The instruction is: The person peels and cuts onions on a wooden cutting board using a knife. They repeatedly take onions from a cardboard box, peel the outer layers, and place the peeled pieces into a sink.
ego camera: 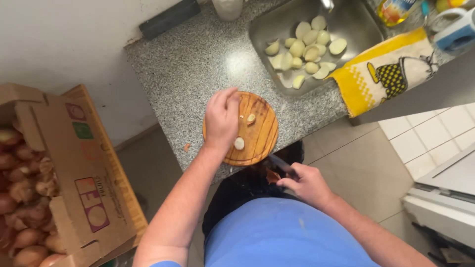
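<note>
Head view looks straight down over a blue shirt at a speckled grey counter (198,64). On it, near the edge, sits a round wooden cutting board (260,133). The left hand (221,118) lies palm-down on the board's nine o'clock side, forearm running in from seven o'clock, fingers curled loosely and pointing toward twelve; whether it pinches anything under the fingertips cannot be told. Just beside those fingers, at the board's centre, lies a small pale garlic piece (251,118), and a second pale piece (239,143) sits at the board's six o'clock, close to the wrist. The right hand (307,184) hangs below the counter edge at the board's five o'clock, fingers closed round the handle of a knife (278,163) whose blade angles up toward ten o'clock. At one o'clock from the board a metal tray (267,29) holds peeled potato halves (304,49), with a yellow dish towel (386,74) beside it. At far nine o'clock a cardboard box (84,188) holds brown onions (24,212).
</note>
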